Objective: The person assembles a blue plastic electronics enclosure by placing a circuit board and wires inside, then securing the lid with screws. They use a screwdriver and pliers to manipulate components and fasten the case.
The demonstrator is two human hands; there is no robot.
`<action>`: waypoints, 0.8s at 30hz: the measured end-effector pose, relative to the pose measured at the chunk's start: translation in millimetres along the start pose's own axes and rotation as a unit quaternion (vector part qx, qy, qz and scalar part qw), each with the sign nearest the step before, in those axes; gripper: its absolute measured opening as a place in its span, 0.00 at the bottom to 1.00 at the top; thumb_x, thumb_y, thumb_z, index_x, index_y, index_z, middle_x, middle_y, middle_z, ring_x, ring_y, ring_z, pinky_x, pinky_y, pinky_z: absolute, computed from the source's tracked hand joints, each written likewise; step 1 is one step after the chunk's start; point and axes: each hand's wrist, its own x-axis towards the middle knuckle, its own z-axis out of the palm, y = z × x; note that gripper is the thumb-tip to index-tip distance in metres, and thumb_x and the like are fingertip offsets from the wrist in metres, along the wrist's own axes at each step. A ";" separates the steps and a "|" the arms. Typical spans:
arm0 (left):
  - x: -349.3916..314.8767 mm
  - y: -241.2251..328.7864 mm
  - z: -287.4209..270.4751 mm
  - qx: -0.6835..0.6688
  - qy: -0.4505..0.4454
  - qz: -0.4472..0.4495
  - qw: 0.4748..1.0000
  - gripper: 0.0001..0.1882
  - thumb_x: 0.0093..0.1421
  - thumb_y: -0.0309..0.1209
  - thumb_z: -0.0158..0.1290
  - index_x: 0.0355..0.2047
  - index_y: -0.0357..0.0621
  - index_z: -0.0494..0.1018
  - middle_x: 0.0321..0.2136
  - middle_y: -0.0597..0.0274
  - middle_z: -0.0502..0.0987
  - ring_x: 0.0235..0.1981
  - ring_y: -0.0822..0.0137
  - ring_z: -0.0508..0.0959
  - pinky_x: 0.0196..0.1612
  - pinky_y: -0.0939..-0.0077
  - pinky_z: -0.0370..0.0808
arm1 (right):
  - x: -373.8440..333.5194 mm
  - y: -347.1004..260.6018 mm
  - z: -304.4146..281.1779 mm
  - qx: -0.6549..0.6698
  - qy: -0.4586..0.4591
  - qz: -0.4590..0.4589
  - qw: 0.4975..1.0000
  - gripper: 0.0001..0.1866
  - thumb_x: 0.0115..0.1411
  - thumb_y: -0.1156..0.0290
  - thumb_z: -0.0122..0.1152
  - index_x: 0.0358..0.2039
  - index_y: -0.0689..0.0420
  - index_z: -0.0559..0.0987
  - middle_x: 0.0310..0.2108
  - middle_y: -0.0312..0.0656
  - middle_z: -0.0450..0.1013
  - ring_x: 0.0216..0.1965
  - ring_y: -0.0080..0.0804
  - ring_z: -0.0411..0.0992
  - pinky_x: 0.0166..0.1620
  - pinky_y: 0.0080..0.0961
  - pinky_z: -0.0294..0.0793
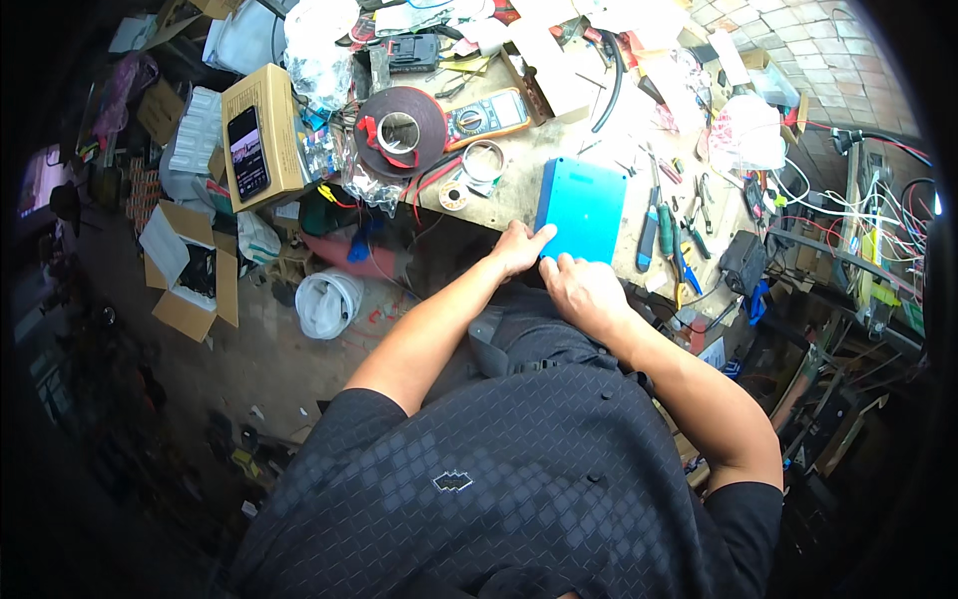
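A flat blue plastic box with small holes at its corners lies on the workbench, its near edge at the bench's front edge. My left hand grips the near left corner, thumb on the box and the other fingers mostly hidden. Along the near edge, my right hand is closed with its fingertips on the box; what lies under them is hidden. Just left of the box are a clear roll of tape and a small spool of solder wire.
A multimeter and a large dark roll lie beyond my left hand. Screwdrivers and pliers are right of the box. A phone leans on a cardboard box. A white bucket stands on the floor.
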 end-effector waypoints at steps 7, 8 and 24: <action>1.7 -1.0 1.9 -0.024 -0.005 -0.004 1.000 0.37 0.66 0.62 0.61 0.43 0.30 0.77 0.38 0.46 0.84 0.39 0.63 0.83 0.42 0.64 0.81 | 5.4 -4.5 1.7 0.034 -0.056 0.128 0.990 0.19 0.71 0.50 0.62 0.35 0.53 0.76 0.24 0.40 0.77 0.21 0.38 0.78 0.27 0.38 0.76; 2.0 -3.0 1.8 -0.018 0.005 0.004 1.000 0.37 0.66 0.62 0.61 0.43 0.30 0.76 0.38 0.47 0.84 0.39 0.63 0.82 0.42 0.64 0.81 | 2.2 0.5 3.8 0.019 -0.036 0.105 0.994 0.19 0.70 0.50 0.63 0.35 0.54 0.77 0.22 0.39 0.77 0.21 0.37 0.78 0.28 0.39 0.75; 8.6 -3.9 1.6 -0.024 -0.015 -0.030 0.999 0.43 0.62 0.65 0.63 0.47 0.28 0.76 0.45 0.37 0.83 0.46 0.51 0.85 0.50 0.57 0.82 | 4.3 1.8 -11.6 -0.011 -0.023 0.012 1.000 0.21 0.71 0.48 0.62 0.34 0.55 0.78 0.25 0.42 0.79 0.25 0.39 0.79 0.44 0.44 0.80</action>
